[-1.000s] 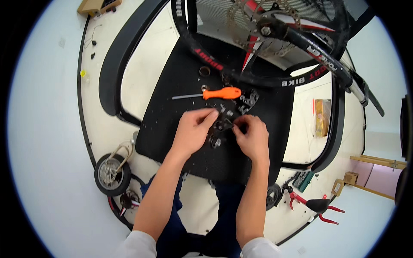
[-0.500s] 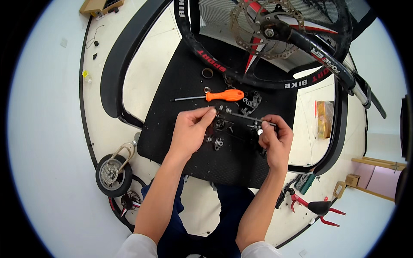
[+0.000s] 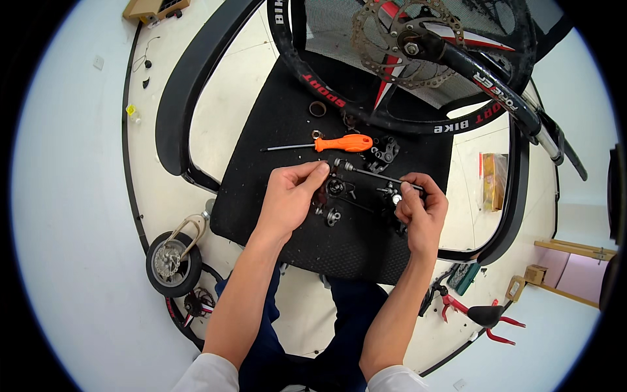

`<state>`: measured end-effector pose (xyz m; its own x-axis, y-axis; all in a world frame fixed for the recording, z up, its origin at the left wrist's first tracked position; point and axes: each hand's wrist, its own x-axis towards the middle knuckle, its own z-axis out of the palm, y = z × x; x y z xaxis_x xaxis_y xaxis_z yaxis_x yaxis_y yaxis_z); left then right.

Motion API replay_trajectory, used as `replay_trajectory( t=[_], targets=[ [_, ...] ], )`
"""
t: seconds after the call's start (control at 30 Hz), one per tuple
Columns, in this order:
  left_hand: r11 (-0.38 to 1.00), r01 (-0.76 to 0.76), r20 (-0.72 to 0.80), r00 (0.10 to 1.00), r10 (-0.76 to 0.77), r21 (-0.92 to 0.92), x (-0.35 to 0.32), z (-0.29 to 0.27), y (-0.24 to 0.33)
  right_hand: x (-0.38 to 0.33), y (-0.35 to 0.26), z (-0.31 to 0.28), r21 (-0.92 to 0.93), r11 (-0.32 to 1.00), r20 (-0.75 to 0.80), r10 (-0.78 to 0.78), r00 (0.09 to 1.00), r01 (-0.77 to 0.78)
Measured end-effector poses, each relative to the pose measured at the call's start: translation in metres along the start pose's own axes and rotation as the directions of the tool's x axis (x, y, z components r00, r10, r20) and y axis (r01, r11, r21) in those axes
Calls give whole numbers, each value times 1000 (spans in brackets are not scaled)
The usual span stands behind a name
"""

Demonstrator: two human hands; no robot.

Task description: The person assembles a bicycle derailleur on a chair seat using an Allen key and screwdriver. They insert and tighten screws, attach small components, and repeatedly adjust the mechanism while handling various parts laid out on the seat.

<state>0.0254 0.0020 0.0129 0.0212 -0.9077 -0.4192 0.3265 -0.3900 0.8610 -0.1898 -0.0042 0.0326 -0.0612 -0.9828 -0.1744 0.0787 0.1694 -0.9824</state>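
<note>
My right hand (image 3: 423, 209) pinches a thin dark metal rod (image 3: 373, 174) over the black chair seat (image 3: 300, 248). Small round fittings sit at the rod's left end. Right beside that end, the thumb and forefinger of my left hand (image 3: 290, 193) are pressed together; what lies between them is too small to make out. Just beyond the hands rests an orange-handled screwdriver (image 3: 345, 144), its shaft pointing left. A dark metal bracket (image 3: 385, 154) lies to its right. Below the rod are several small metal parts (image 3: 334, 217), some partly hidden by my right hand.
A bicycle wheel (image 3: 317, 91) with a disc rotor (image 3: 379, 55) and black fork (image 3: 503, 91) lies across the seat's far side. A metal ring (image 3: 317, 109) sits near it. Armrests (image 3: 176, 124) flank the seat. A small wheel (image 3: 171, 264) stands on the floor at left.
The whole view has shifted slightly. Both hands keep nearly the same pose, with the rod still in my right hand.
</note>
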Motion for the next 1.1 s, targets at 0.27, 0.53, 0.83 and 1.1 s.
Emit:
replay_trajectory(
  t=[0.27,0.53,0.83,1.1],
  targets=[
    [1000,25,-15,1000,-24,16,-1,-1,-1,-3,0,5,-214,972,-28,-104,994,96],
    [995,93,52,994,-91,-31,-3,2,1,-2,4,3,294,945,35,-163,986,146],
    [993,-103,17,994,104,-60,-7,23,-8,0,20,35,632,769,-186,32,982,95],
    [982,-185,44,981,187,-36,-8,27,-8,0,25,30,572,804,-239,-26,971,163]
  ],
)
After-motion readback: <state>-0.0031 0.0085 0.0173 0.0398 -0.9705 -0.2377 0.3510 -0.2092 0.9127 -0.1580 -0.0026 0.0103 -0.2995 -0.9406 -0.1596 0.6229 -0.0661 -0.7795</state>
